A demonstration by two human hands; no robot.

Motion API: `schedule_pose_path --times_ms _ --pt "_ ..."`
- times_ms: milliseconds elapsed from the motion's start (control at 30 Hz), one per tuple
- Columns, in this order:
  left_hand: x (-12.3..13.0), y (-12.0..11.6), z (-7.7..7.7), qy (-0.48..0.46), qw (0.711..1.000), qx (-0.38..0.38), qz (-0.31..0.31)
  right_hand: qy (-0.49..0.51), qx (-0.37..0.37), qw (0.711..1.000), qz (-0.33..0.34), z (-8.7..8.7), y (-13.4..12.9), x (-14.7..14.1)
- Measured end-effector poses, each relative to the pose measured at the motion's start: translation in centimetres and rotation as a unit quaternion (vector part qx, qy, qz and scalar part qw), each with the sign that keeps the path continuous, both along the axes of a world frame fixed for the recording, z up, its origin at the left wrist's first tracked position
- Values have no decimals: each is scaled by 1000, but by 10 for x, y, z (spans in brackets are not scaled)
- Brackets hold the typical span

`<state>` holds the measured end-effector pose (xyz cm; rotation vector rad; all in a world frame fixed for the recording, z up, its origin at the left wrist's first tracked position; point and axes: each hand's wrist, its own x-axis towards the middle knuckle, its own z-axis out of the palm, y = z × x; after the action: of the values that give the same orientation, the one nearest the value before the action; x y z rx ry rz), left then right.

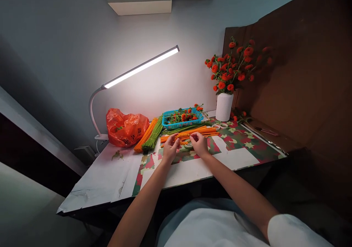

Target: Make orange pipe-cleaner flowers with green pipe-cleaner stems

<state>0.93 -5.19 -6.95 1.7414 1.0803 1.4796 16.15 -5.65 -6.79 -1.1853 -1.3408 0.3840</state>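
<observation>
Between my two hands, above the table, an orange coiled piece (183, 135) is stretched out sideways. My left hand (171, 148) pinches its left end, and my right hand (199, 143) has thumb and fingertips closed at its right end. Just behind the hands lie orange fuzzy stems (205, 130) in a loose pile. A roll of tape (189, 144) rests on the table below the piece, partly hidden by the hands. Farther back sits a blue basket (183, 124) holding orange flowers and green stems.
At the left are a red plastic bag (126, 128), orange and green stem bundles (154, 136), and a clamped lamp (141, 66). A white vase (224, 107) with orange flowers stands back right. Pliers (266, 131) lie near the cardboard wall (297, 67). The patterned table (233, 157) has a front edge.
</observation>
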Motion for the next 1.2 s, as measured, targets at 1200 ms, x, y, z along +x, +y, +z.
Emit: schedule_pose_path --times_ms 1200 --pt "-11 1 0 25 999 25 -25 48 -32 992 116 -6 10 11"
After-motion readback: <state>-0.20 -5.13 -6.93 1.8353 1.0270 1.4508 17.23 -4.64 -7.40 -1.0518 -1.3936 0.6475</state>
